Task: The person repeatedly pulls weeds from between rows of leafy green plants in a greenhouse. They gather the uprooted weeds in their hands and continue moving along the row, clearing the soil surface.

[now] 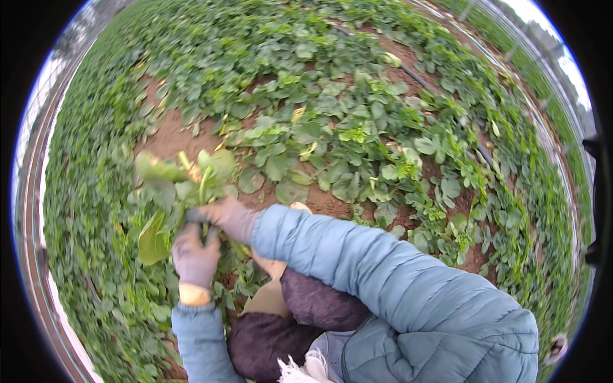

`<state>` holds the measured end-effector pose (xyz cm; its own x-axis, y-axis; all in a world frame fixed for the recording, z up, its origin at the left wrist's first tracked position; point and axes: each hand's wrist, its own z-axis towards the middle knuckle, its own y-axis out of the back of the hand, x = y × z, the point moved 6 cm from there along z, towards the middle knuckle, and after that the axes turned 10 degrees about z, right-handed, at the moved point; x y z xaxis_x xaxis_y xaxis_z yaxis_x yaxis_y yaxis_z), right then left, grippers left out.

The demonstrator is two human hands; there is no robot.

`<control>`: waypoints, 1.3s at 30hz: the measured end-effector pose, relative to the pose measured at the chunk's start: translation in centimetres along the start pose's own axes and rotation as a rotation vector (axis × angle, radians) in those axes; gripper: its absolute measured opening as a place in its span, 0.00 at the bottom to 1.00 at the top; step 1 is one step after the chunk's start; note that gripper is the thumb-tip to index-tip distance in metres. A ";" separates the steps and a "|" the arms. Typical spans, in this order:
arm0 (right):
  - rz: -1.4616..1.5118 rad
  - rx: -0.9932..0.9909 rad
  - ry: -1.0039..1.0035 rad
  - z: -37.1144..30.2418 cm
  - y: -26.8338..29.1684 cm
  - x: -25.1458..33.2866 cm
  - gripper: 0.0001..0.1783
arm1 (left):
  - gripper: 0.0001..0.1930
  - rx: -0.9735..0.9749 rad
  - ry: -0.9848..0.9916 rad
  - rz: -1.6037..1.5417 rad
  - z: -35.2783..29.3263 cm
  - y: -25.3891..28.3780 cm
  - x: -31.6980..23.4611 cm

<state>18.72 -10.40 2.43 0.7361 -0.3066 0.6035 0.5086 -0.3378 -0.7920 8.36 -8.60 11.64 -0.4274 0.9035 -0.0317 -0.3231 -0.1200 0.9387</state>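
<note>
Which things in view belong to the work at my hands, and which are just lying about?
At work:
- the leafy bunch, right at both hands, though blur hides the exact grip
- your gloved left hand
- your gloved right hand

Just around:
- the low leafy plants
- the bare brown soil
- a dark hose-like line among the plants

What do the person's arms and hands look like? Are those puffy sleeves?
Yes! The puffy, blue-grey quilted left sleeve and matching right sleeve have stitched lines that make padded rings. The left hand wears a greyish-mauve glove with darker fingers. The right hand has a similar-coloured glove, but it's blurry.
</note>
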 end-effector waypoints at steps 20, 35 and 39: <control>-0.986 0.120 -0.188 9.7 8.0 -8.5 0.36 | 0.22 0.060 0.872 -1.882 -2.4 -18.7 7.4; -2.085 0.888 0.464 19.3 3.8 32.1 0.17 | 0.17 0.754 0.911 -1.292 12.9 -17.5 15.8; -3.100 -0.301 -0.193 8.3 1.2 67.0 0.23 | 0.18 0.722 0.906 -1.274 15.7 -15.4 16.0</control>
<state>72.33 -23.93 41.15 -0.6409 0.4755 -0.6026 -0.4263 0.4323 0.7946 19.74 14.14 2.09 -0.6081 -0.2567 -0.7512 -0.5034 0.8564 0.1149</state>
